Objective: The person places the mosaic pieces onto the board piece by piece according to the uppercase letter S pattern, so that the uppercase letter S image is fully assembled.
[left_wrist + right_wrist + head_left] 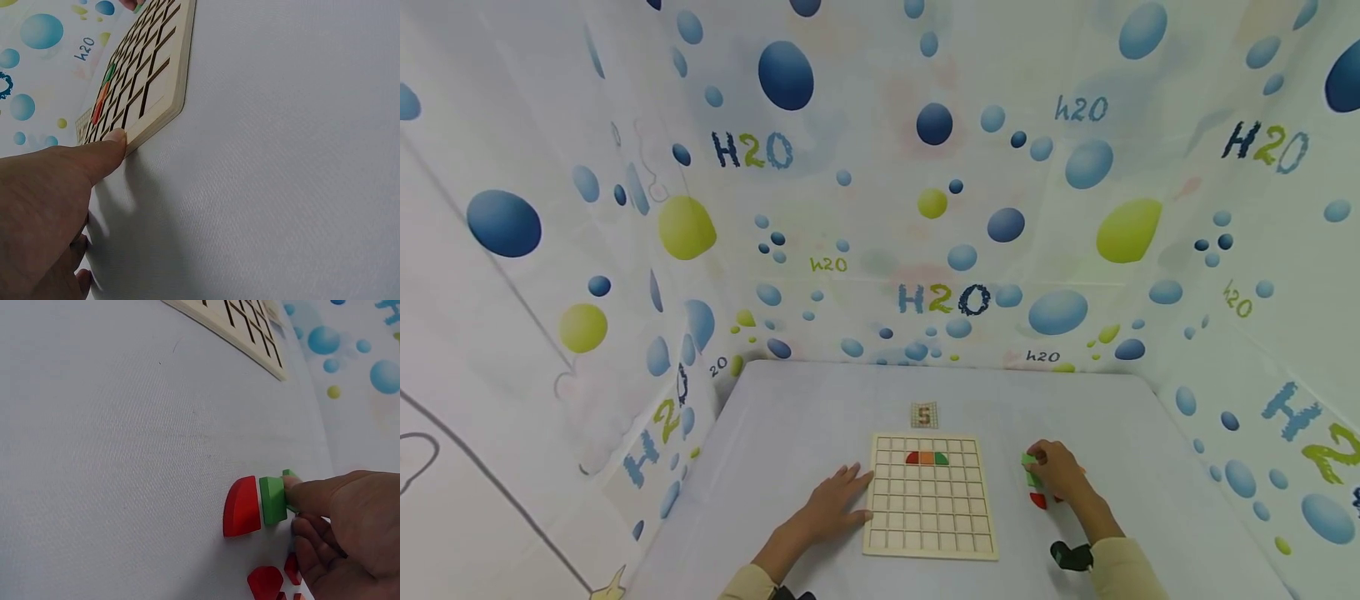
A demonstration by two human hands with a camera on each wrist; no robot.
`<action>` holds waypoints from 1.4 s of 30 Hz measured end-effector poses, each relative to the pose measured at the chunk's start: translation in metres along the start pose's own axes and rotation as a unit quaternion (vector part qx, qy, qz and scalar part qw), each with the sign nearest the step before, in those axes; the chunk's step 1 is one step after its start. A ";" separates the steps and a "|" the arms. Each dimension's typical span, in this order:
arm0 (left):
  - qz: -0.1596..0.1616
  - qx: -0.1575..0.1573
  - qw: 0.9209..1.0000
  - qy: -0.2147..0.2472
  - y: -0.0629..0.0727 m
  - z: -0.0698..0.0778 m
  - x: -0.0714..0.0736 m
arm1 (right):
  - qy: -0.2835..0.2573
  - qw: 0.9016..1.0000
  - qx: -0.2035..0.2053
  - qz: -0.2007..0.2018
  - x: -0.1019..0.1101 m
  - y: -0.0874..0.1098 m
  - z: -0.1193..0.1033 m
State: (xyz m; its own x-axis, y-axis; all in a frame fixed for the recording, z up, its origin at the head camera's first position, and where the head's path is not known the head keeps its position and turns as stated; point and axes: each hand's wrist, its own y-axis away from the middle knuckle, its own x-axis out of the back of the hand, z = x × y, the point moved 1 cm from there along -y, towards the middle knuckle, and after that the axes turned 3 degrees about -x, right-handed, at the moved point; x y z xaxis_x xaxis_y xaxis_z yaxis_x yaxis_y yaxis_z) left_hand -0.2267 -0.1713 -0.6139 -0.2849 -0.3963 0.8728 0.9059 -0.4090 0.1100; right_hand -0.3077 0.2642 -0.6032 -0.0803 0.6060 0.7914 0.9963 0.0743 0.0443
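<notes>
A wooden grid board [930, 523] lies in the middle of the table. In its second row sit a red quarter-round piece [913, 457], an orange square [927, 457] and a green quarter-round piece [941, 458]. My left hand [835, 505] rests at the board's left edge, fingers spread, thumb tip [115, 135] against the rim. To the right of the board, my right hand [1060, 471] pinches a green block [290, 473], partly hidden by the thumb. Beside it lie another green block [273, 500] and a red quarter-round block [242, 507].
Under and beside the right hand lie more red pieces [265, 582]. A small card with a 5 on it [924, 415] lies behind the board. Bubble-patterned curtains [865, 208] stand around the white table [805, 417].
</notes>
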 end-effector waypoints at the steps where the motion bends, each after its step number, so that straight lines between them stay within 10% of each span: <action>1: 0.000 -0.001 1.000 -0.001 0.000 0.000 0.000 | 0.000 1.000 -0.002 0.001 0.000 0.000 0.000; 18: 0.000 -0.002 1.000 -0.003 0.001 0.001 0.000 | -0.005 0.999 0.040 0.022 -0.018 -0.005 -0.007; 42: 0.003 -0.004 1.000 -0.003 0.000 -0.001 -0.001 | -0.010 0.998 0.045 0.045 -0.048 -0.011 -0.078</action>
State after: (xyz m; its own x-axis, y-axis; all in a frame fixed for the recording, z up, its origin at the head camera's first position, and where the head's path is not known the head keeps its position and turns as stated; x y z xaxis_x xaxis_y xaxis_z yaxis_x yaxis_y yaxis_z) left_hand -0.2267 -0.1719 -0.6156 -0.2783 -0.3941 0.8759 0.9048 -0.4136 0.1013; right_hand -0.3127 0.1724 -0.5935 0.0071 0.6289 0.7774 0.9926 0.0900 -0.0818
